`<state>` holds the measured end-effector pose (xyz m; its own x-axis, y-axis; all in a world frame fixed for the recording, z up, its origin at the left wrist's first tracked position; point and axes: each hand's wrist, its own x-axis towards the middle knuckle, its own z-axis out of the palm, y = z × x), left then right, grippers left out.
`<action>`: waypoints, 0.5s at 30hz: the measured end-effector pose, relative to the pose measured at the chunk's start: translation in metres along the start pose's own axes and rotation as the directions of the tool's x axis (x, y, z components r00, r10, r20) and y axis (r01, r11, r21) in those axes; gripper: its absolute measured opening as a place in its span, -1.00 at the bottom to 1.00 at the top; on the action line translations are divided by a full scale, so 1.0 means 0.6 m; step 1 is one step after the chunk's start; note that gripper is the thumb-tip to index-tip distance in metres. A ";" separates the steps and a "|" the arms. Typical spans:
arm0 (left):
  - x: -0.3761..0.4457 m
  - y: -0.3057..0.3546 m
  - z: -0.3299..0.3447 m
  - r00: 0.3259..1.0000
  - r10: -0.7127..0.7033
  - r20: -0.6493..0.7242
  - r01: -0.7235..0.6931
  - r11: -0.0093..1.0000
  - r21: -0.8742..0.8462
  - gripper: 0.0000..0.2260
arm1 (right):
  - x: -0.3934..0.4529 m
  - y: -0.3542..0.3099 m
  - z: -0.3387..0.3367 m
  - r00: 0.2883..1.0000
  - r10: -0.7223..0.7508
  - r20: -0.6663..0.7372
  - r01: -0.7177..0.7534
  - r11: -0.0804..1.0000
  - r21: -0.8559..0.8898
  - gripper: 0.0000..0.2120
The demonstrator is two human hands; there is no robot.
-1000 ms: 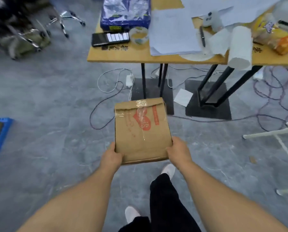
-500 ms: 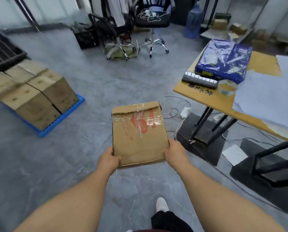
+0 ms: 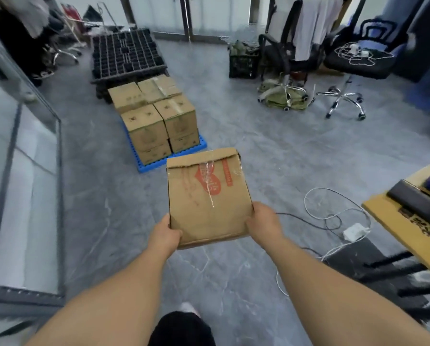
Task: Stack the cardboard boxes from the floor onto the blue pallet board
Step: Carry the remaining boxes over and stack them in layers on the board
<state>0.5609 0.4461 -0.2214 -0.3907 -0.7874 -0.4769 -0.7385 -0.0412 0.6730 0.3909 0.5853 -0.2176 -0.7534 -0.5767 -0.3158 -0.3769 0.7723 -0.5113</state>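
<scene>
Between my two hands, at the centre of the frame, I hold a flat brown cardboard box with a red printed logo and clear tape [image 3: 209,196], lifted off the grey floor [image 3: 271,151]. My left hand [image 3: 164,234] grips its near left corner, thumb on top, and my right hand [image 3: 263,224] grips the near right corner the same way; the fingers underneath are hidden, so I judge them curled round the edge.

Just above the box in the frame lies the blue plastic pallet board [image 3: 156,166], loaded with stacked brown cardboard boxes [image 3: 156,116] that cover most of it.

I judge this as the carrying step: box in hand, pallet not yet reached. Next I need to close in, raise the box above the stack and set it flat on top, square to the boxes below. A white cable [image 3: 334,208] coils on the floor at right, beside the wooden bench [image 3: 394,221].
</scene>
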 end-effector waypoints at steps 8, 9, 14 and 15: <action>0.163 0.005 -0.108 0.991 -0.095 -0.098 0.094 0.995 -0.015 -0.56 | 0.164 -0.165 0.046 0.990 -0.091 0.109 0.099 0.993 -0.067 -0.69; 0.189 0.009 -0.123 0.989 -0.107 -0.102 0.105 0.994 -0.024 -0.54 | 0.187 -0.188 0.050 0.989 -0.092 0.116 0.101 0.993 -0.069 -0.69; 0.324 0.026 -0.206 0.984 -0.150 -0.097 0.146 0.988 -0.049 -0.51 | 0.292 -0.310 0.074 0.985 -0.108 0.135 0.124 0.985 -0.117 -0.72; 0.350 0.029 -0.222 0.983 -0.157 -0.092 0.154 0.987 -0.041 -0.51 | 0.311 -0.331 0.080 0.987 -0.095 0.132 0.112 0.986 -0.127 -0.72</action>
<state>0.5395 0.1983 -0.2345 -0.2178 -0.8243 -0.5226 -0.7663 -0.1871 0.6146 0.3510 0.3115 -0.2133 -0.6363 -0.6777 -0.3687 -0.5240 0.7304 -0.4381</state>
